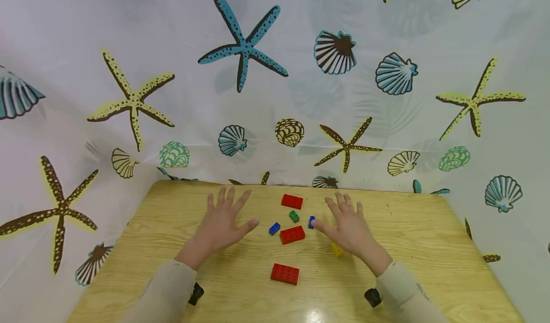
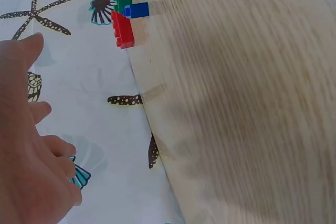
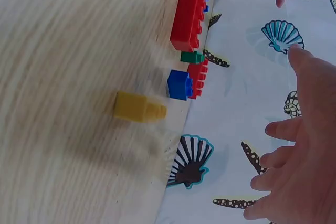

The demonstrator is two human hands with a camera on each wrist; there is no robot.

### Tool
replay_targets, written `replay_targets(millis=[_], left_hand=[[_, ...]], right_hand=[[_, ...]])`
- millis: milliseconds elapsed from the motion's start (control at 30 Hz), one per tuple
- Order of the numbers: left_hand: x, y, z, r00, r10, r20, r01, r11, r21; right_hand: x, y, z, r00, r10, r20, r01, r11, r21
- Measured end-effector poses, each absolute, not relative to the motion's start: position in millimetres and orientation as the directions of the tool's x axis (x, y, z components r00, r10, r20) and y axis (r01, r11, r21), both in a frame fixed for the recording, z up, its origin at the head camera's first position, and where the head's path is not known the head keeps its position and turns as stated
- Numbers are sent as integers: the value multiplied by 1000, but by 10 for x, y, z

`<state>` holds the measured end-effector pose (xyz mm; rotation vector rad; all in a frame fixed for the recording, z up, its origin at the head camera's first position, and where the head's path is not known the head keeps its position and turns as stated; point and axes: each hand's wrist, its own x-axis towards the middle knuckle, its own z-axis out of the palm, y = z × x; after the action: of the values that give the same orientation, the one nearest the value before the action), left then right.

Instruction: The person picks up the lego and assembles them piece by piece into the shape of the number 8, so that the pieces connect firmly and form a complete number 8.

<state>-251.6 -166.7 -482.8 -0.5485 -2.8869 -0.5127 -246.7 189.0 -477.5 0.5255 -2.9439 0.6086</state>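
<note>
The middle red brick (image 1: 292, 235) rests on the table (image 1: 421, 251). Beside it: left blue brick (image 1: 274, 228), right blue brick (image 1: 311, 221). Beyond it: green brick (image 1: 294, 216), far red brick (image 1: 292, 201). Yellow brick (image 1: 337, 250) lies right of it, near red brick (image 1: 285, 274) in front. Left hand (image 1: 221, 223) and right hand (image 1: 351, 226) hover either side, fingers spread, holding nothing. Cloth (image 1: 292, 98) hangs behind.

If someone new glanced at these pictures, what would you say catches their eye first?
Probably the big blue starfish printed on the pale cloth, near the top of the head view. Next might come the left hand and right hand, open over the wooden table, one on each side. Then the three red bricks, bright in a loose line down its middle.
</note>
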Motion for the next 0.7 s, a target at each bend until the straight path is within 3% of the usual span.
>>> replay_targets(millis=[367,700], left_hand=[[-2492,-1574,-4916,-921,365,135,380,767,518],[-2485,-1500,-4976,-923,370,103,357,729,584]], right_hand=[[-2328,1757,-4869,-916,-382,118,-391,794,-465],[-2182,1646,-4955,-925,-373,78,-349,750,-562]])
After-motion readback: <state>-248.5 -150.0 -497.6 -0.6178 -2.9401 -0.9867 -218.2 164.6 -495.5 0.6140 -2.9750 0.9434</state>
